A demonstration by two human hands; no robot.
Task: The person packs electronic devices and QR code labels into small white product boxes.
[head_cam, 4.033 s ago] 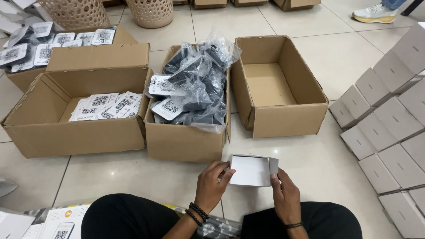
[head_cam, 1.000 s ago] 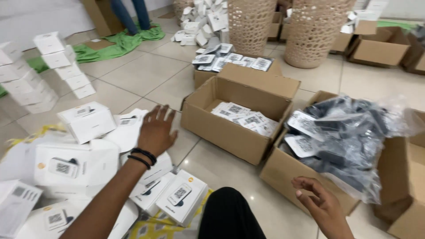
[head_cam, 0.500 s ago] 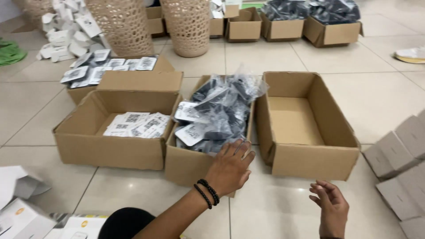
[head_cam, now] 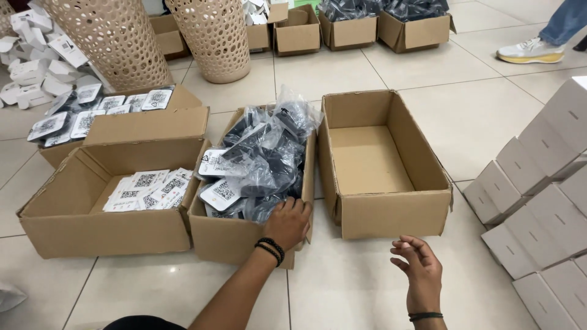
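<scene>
Meanwhile left hand [head_cam: 288,222] lies open on bagged items [head_cam: 263,165]; right hand [head_cam: 419,266] hovers empty, loosely open.

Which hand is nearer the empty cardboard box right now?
Right. The right hand hovers open just below the empty cardboard box's front wall; the left hand rests on the bag-filled middle box beside it.
</scene>
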